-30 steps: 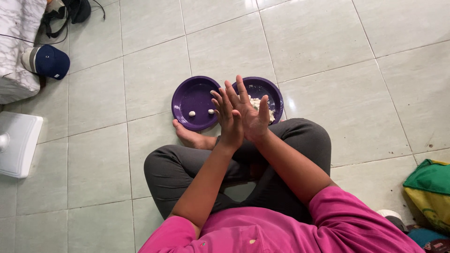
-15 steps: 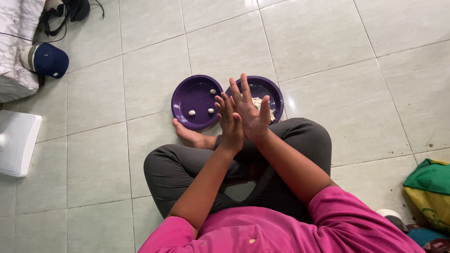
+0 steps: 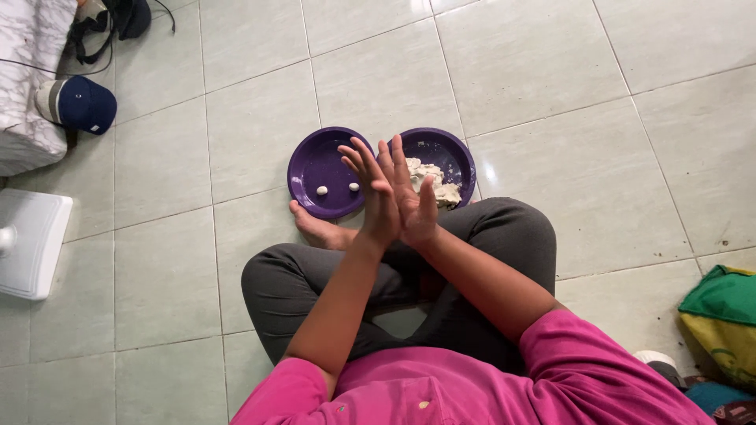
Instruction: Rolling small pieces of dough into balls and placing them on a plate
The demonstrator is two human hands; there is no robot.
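Pale green floor tiles [image 3: 551, 71] fill the view; the person sits cross-legged on them in grey trousers and a pink top, camera looking straight down.

Both hands are raised above the knees, palms pressed flat together, left hand [image 3: 376, 193] in front of right hand [image 3: 411, 198]. Fingers of both are stretched out straight and slightly fanned, not curled. Whatever sits between the palms is hidden; I cannot tell if a piece of dough is there, though the pose fits rolling one.

Just beyond the fingertips, two purple plates touch side by side on the floor. The right plate [image 3: 455, 151] carries a ragged lump of pale dough [image 3: 429, 179], partly covered by the hands. The left plate [image 3: 311, 161] holds two small dough balls [image 3: 337, 189], apart from each other, near its near side. A bare foot [image 3: 319, 230] lies against that plate's rim.

Risks, as judged:
- With fingers this open, a small piece could slip out between the palms and land on the tiles or the trousers.
- Uneven palm pressure would flatten the piece rather than round it.
- The foot at the rim could nudge the left plate and set the balls rolling together.

Further out: a navy cap [image 3: 79, 102] at upper left, a white object [image 3: 31, 244] at the left edge, green-and-yellow cloth [image 3: 720, 315] at lower right.
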